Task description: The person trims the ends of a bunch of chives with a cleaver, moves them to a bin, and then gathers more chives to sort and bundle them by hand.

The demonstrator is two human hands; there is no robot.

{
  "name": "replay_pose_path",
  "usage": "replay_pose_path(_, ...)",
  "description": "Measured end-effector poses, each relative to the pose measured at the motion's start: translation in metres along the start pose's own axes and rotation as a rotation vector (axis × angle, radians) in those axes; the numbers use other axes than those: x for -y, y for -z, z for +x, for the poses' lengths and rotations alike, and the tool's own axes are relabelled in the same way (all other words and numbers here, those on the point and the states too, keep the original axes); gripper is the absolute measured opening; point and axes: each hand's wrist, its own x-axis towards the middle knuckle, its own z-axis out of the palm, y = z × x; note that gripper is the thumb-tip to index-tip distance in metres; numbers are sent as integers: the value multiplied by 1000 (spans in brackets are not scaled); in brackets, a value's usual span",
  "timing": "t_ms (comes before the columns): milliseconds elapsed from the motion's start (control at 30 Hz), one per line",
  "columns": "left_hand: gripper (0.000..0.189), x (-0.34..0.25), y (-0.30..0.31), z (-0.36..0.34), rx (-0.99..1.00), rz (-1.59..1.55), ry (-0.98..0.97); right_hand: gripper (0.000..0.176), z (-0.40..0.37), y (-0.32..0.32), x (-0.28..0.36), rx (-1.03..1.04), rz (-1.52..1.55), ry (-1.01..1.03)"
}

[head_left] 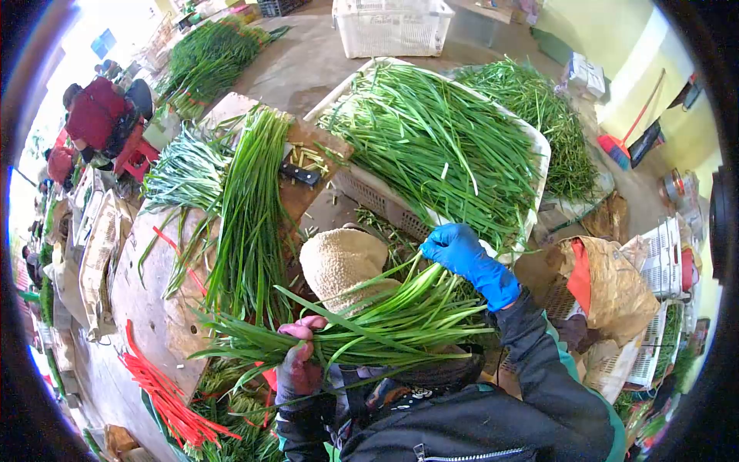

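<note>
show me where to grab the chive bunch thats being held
I'd take the chive bunch around its waist, beside the left hand that clamps it, coming from above. There the stalks lie tight and parallel; toward both ends they fan out loose. The right hand is at the far ends.

The floor is bare grey concrete, darker in patches. A pale yellow wall closes the upper right, with a red-headed broom leaning against it. A white plastic crate stands on the floor at the top. More white crates sit at the right, beside a crumpled brown sack. A worn wooden bench runs along the left. Strong daylight pours in from the upper left and washes that corner out, near a red stool
</note>
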Motion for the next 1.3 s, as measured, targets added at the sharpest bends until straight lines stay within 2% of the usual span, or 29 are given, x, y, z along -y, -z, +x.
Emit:
replay_pose_path(33, 26, 0, -1, 0, 1, -3, -2, 22, -1, 1, 1, -14, -34, 58)
replay_pose_path(133, 25, -2, -3, -2, 15, 71, -48, 12, -8, 8, 9, 54, 250, -16)
replay_pose_path(200, 24, -3, -4, -2, 16, 54, -15, 5, -13, 17, 15, 142, 468, -42)
replay_pose_path(300, 23, 0, 4, -1, -14, 73, 68, 6, -20, 28, 31, 147, 528, -63)
replay_pose_path(367, 26, 4, 0, 0, 35, 48, 5, 8, -24, 35, 42, 168, 477, -55)
replay_pose_path(433, 31, 3, -7, 2, 48, 8, 32, 10, -30, 32, 52, 276, 350, -91)
replay_pose_path(467, 33, -10, -26, 0, -1, 45, 96, 12, -32, 21, 45, 307, 349, -39)
replay_pose_path(500, 33, -10, -24, 4, -6, 44, 94, 12, -32, 19, 40, 426, 52, -41)
replay_pose_path(567, 30, -8, -18, 14, 175, 32, 91, 12, -38, 13, 40, 440, 19, -1)
replay_pose_path(600, 26, -14, -38, 8, 29, 19, 74, 12, -39, 18, 39, 394, 177, 84)
replay_pose_path(633, 26, -11, -32, 11, 26, 17, 72, 12, -42, 27, 41, 397, 176, 85)
replay_pose_path(700, 22, -4, -12, 22, 92, 15, 33, 13, -45, 50, 45, 3, 442, 3)
replay_pose_path(733, 22, -3, -8, 25, 96, 16, 33, 13, -48, 60, 42, -1, 442, 4)
replay_pose_path(800, 21, -4, -3, 27, 62, -87, 1, 13, -58, 79, 31, -308, 454, 33)
replay_pose_path(833, 22, -4, -3, 27, 42, -138, -17, 13, -64, 87, 24, -311, 456, 31)
replay_pose_path(900, 22, -10, -9, 29, 44, -172, -18, 13, -76, 101, 10, -478, 527, -25)
replay_pose_path(967, 22, -21, 3, 36, 24, -126, -61, 12, -89, 114, -7, -442, 483, -61)
replay_pose_path(1000, 22, -28, 6, 41, 29, -66, -133, 15, -97, 114, -14, -369, 367, -151)
replay_pose_path(1033, 21, -29, 4, 44, -25, -214, -142, 17, -103, 110, -19, -294, 251, -235)
replay_pose_path(1067, 21, -32, 13, 50, -32, -206, -135, 22, -108, 100, -25, -243, 199, -293)
replay_pose_path(1167, 22, -25, 51, 68, -105, -115, -152, 25, -125, 55, -110, -127, 108, -343)
replay_pose_path(1200, 24, -20, 55, 70, -55, -95, -179, 25, -123, 55, -94, -126, 115, -341)
replay_pose_path(1233, 25, -13, 59, 68, -68, -184, -128, 21, -126, 53, -75, -64, -34, -362)
replay_pose_path(1267, 25, -11, 53, 62, -116, -222, -87, 17, -129, 50, -62, -4, -182, -386)
replay_pose_path(1300, 25, -11, 49, 58, -159, -265, -51, 17, -129, 46, -65, -9, -176, -389)
